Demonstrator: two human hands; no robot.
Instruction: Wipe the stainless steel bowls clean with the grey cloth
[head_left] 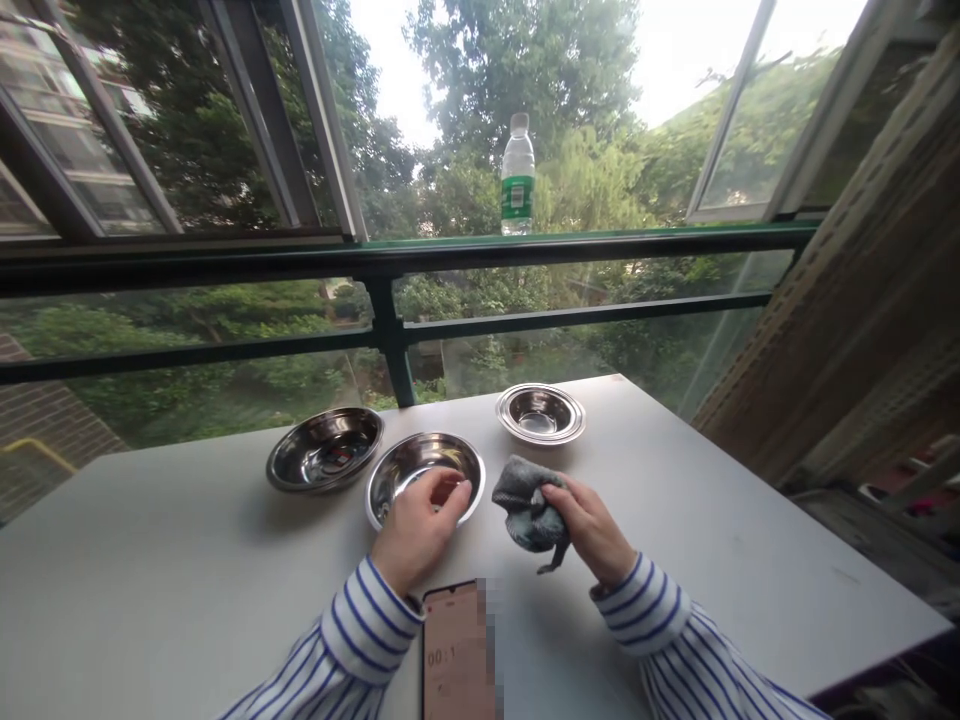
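Note:
My left hand (pixel 420 525) grips the near rim of a steel bowl (pixel 416 465) in the middle of the white table (pixel 187 560), fingers curled over its edge. My right hand (pixel 589 525) is closed round a crumpled grey cloth (pixel 525 500), held just right of that bowl and slightly above the tabletop. A second, darker steel bowl (pixel 324 450) sits to the left, touching or almost touching the middle one. A smaller steel bowl (pixel 541 413) stands farther back on the right. Both my sleeves are white with blue stripes.
A phone (pixel 454 650) showing a timer lies at the table's near edge between my arms. A plastic water bottle (pixel 517 178) stands on the green window rail behind the table. The table's right edge drops off beside a brown wall.

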